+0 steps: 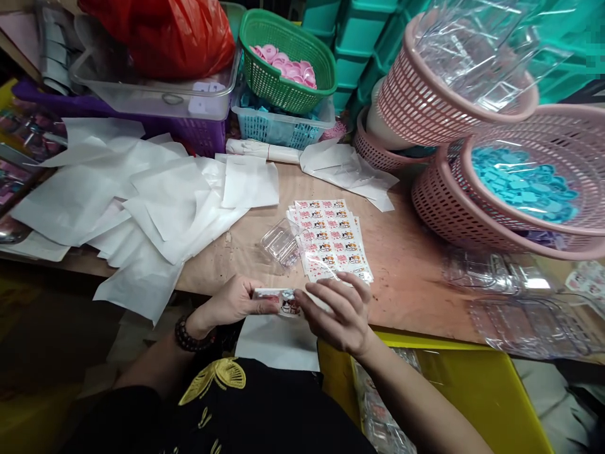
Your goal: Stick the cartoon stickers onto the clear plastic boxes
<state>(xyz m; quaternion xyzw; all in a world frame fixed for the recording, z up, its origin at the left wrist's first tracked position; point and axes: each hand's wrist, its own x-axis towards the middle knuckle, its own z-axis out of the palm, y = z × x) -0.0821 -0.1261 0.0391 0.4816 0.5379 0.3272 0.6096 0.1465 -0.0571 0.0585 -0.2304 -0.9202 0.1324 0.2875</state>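
Note:
Near the table's front edge, my left hand (236,301) pinches the left end of a small flat piece with a cat sticker (285,302) on it. My right hand (341,310) is at the piece's right end, thumb and finger against it, the other fingers curved above. Just beyond my hands lies a stack of cat sticker sheets (331,236). Touching its left side is a clear plastic tray (281,243). A white paper sheet (278,343) hangs below the held piece, at my lap.
White backing papers (155,195) are heaped at the left. Pink baskets (444,189) with blue parts and clear plastic stand at the right, with clear trays (501,274) in front. Behind are a green basket (283,44) of pink parts and a red bag (174,38).

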